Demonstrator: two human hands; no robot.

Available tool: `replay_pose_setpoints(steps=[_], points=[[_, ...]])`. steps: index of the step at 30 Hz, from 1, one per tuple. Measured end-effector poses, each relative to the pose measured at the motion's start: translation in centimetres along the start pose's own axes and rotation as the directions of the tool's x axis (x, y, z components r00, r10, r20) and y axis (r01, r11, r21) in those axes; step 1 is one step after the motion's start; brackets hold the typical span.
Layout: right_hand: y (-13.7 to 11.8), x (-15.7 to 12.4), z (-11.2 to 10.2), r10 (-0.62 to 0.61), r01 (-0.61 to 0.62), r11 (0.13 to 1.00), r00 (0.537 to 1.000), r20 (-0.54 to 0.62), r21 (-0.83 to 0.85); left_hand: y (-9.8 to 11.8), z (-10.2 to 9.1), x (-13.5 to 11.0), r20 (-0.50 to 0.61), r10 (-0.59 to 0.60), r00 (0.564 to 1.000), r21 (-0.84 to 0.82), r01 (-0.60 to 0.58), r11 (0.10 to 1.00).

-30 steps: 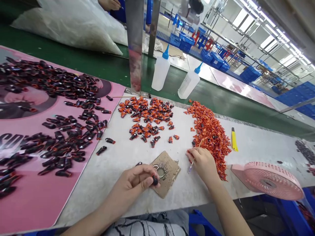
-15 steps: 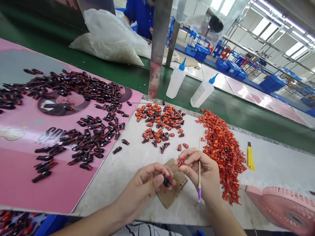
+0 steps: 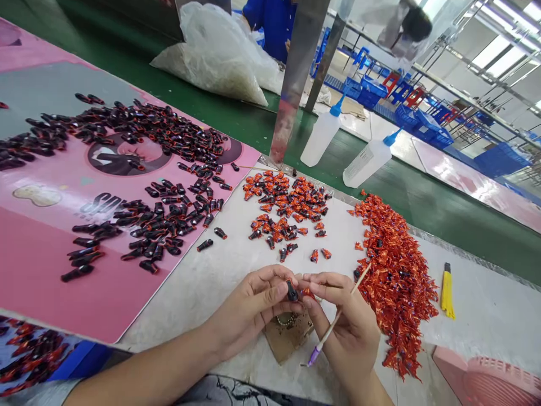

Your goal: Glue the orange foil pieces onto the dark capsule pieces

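My left hand (image 3: pixel 264 299) pinches a small black plastic piece (image 3: pixel 291 291) between thumb and fingers. Close beside it, my right hand (image 3: pixel 350 318) grips a small orange-red plastic piece (image 3: pixel 308 293) with its fingertips. The two pieces are side by side; whether they touch is hard to tell. A thin wooden stick (image 3: pixel 332 328) with a purple lower end also lies slantwise in my right hand. Under the hands is a brown flat block (image 3: pixel 285 345) with a small round opening or ring on it, partly hidden.
A heap of orange-red pieces (image 3: pixel 397 282) lies at right, mixed orange-and-black pieces (image 3: pixel 291 197) ahead. Black pieces (image 3: pixel 169 135) cover the pink mat (image 3: pixel 139 304). Two white bottles (image 3: pixel 367 163), a metal post (image 3: pixel 296 84), yellow strips (image 3: pixel 447 293) and a pink fan (image 3: pixel 486 372) stand around.
My hands have come together, bringing the orange-red piece beside the black one. The stick has swung from upright to slanting, and my view has shifted a little.
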State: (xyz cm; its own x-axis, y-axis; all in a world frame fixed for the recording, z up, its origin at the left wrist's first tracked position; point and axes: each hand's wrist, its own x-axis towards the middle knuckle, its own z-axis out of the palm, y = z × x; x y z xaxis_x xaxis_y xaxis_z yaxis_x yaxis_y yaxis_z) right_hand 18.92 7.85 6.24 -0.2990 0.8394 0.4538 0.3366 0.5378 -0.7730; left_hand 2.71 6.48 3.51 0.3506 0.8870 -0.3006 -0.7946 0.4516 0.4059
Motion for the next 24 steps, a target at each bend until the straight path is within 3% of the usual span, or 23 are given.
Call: replay_pose_setpoints(steps=[8,12,16,24], points=[[0.2,0.7,-0.7,0.108,-0.112,0.992,0.992,0.061,0.059,0.0,0.0,-0.5,-0.046,0.038,0.998,0.137,-0.032,0.990],[0.1,0.5,-0.8,0.163,-0.163,0.980,0.987,0.008,0.116,0.1,0.0,-0.6,-0.082,0.117,0.990,0.276,-0.090,0.957],[-0.3,-0.1,0.2,0.119,-0.112,0.985,0.992,-0.045,0.131,-0.1,-0.3,-0.7,-0.077,0.210,0.975,0.394,-0.164,0.904],[-0.6,-1.1,1.8,-0.033,0.042,0.994,0.996,-0.088,0.104,-0.6,-0.9,-0.9,-0.028,0.283,0.959,0.459,-0.239,0.855]])
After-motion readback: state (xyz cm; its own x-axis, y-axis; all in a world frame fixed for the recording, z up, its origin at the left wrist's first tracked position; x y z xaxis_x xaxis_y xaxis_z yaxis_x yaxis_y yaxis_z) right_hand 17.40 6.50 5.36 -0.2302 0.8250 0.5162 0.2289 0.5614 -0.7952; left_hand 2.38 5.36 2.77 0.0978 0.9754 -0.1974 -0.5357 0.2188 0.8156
